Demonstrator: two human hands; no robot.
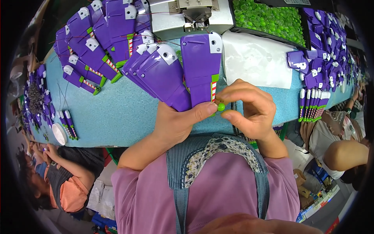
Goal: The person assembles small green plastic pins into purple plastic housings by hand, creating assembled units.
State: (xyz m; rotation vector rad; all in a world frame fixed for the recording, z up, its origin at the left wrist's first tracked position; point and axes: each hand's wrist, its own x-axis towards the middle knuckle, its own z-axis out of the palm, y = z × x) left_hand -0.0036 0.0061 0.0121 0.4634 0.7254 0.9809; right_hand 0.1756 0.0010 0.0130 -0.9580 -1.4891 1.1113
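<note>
Far left of the hands, a co-worker (68,183) in orange sits at the near side of the table (113,121), beside a heap of purple parts (43,91). Nearer, but well left of the left hand, a white dish (59,134) stands at the edge, with a few striped sticks (68,124) just right of it. Beyond the left hand, to its upper left, lies an overlapping pile of purple pieces (91,45), trailing thin red wires.

The left hand (173,121) is closed around a fan of purple pieces (161,76), its thumb pressed across the rightmost one (200,58), which stands nearly upright with a green-ended striped strip along its right side. These held pieces hide part of the table beyond. Straight past them is a metal machine (196,15), blocking the table's far side there.

Just right of the left thumb, a green cap (221,107) sits between the bent thumb and forefinger of the right hand (253,107); whether both tips press it I cannot tell. Beyond the right hand, a clear sheet (253,58) lies between it and a dark bin (307,33) of green caps. Further right come another purple heap (331,46), a row of striped sticks (313,104) and a seated person (335,134).
</note>
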